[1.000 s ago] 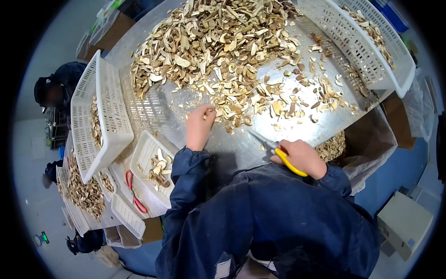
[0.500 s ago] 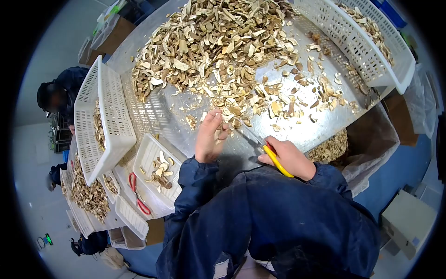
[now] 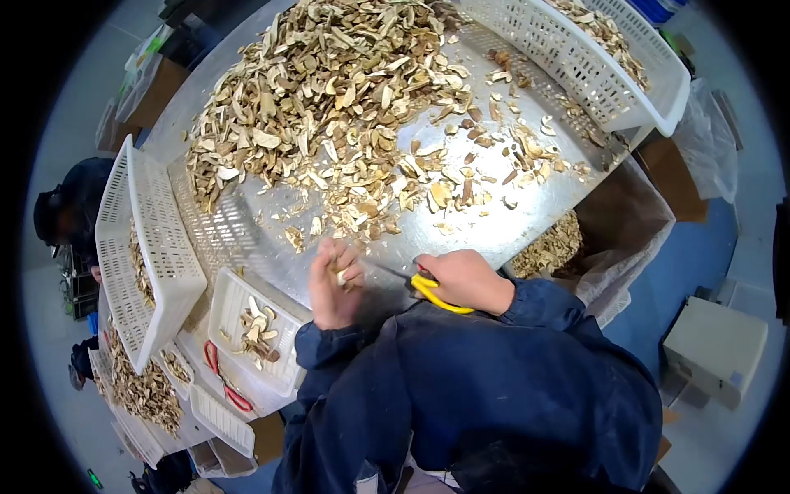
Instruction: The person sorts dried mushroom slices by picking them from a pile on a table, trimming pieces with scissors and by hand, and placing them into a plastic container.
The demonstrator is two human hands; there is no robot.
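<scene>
My right hand (image 3: 469, 278) grips scissors with yellow handles (image 3: 439, 298). Their dark blades point left toward my left hand (image 3: 333, 288). The fingers of that hand are curled around a small pale mushroom slice (image 3: 341, 277), partly hidden and a little blurred. Just beyond both hands, loose dried mushroom slices (image 3: 362, 210) lie scattered over the metal table (image 3: 411, 255). A large heap of slices (image 3: 313, 90) rises farther back. Left of my left hand is a shallow white tray (image 3: 284, 350) with several slices in it.
Red-handled scissors (image 3: 222, 379) lie left of the tray. White perforated baskets stand at the left (image 3: 169, 247) and the upper right (image 3: 568, 58). A lined box of slices (image 3: 634, 222) sits below the table's right edge. A co-worker (image 3: 78, 202) is at far left.
The view has shifted, so the table's contents appear farther left. My left hand's fingers have curled in more, and the yellow scissors have turned flatter, still in my right hand.
</scene>
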